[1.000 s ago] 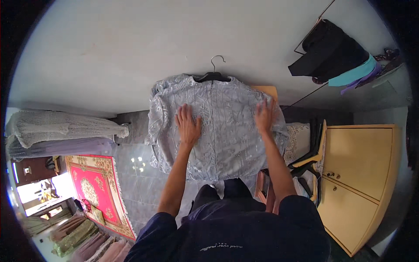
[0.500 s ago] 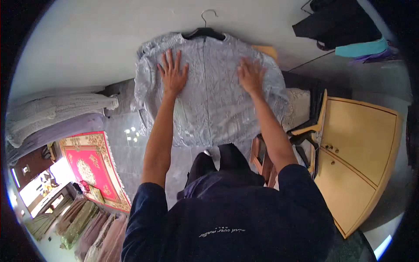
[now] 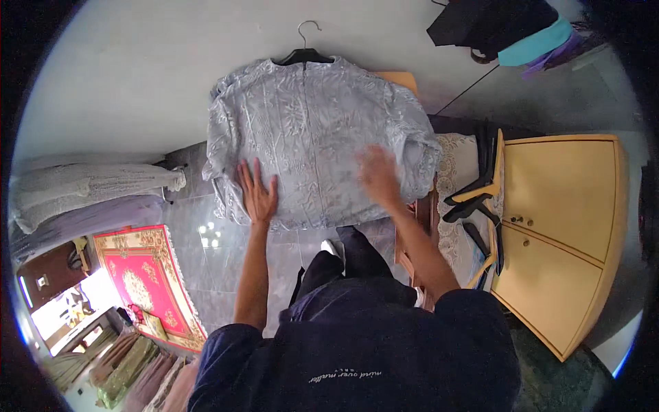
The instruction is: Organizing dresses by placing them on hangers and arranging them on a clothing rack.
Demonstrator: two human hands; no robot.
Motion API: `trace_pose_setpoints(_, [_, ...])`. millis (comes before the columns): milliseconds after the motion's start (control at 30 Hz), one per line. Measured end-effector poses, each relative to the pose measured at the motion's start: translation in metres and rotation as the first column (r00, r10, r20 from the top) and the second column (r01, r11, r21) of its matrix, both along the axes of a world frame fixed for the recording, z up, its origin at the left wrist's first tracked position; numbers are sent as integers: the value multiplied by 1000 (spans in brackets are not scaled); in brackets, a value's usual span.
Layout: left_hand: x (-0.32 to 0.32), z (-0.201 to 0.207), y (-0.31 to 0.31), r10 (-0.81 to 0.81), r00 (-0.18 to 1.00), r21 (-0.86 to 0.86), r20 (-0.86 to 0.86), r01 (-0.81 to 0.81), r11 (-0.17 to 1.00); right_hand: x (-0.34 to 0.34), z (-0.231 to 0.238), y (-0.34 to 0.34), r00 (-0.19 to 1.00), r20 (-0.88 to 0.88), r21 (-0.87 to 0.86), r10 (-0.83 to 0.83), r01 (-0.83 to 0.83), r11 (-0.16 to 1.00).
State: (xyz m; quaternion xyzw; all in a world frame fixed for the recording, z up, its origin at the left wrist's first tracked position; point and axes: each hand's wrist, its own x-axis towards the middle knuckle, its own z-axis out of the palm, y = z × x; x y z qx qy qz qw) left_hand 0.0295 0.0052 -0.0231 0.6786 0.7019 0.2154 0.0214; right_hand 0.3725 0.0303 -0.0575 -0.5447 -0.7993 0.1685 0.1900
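Silvery lace top (image 3: 295,123) is spread out in front of us in the middle of the scene, its neck at the far end and its hem at the near end. Our left hand (image 3: 259,201) rests on the lower left part, with the fingers wide apart and nothing in its grip. Our right hand (image 3: 379,175) is over the right half. It is blurry, but the fingers look loosely apart, and we see nothing held in it. We cannot tell if it touches the cloth.

Some of the work looks done to us. The top is already on a black hanger (image 3: 304,55), and the hook points to the far wall (image 3: 171,62). The middle looks quite flat, with a thin dark line running down it. Some work looks left: the right sleeve (image 3: 415,158) is puffy and bunched, and the left edge has crinkles too.

Farther right we see a cream lace cloth (image 3: 449,161), more hangers (image 3: 473,237) and a yellow cabinet (image 3: 556,199). Dark clothes (image 3: 491,27) hang at the far right. On the left are pale clothes (image 3: 96,189), and nearer on that side is a red rug (image 3: 144,281).
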Motion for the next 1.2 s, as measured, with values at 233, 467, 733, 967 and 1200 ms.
trace_pose_setpoints(233, [-6, 3, -15, 101, 994, 46, 28, -103, 994, -24, 16, -8, 837, -148, 222, -526, 547, 807])
trace_pose_setpoints(467, [27, -15, -98, -97, 988, -101, -120, 85, 991, -109, 31, -103, 945, -66, 150, 321, -309, 939])
trace_pose_setpoints(733, [-14, -12, -100, 219, 951, -48, -220, -234, 971, 11, -12, -110, 852, 274, 226, -446, 394, 891])
trace_pose_setpoints(967, [53, -12, -135, -325, 943, 10, 65, 325, 946, -120, 24, -146, 967, -165, 198, 193, -159, 967])
trace_pose_setpoints(1200, [-42, -34, -141, 101, 995, -256, -9, -100, 961, -9, -15, -128, 991, 107, 116, -83, 70, 991])
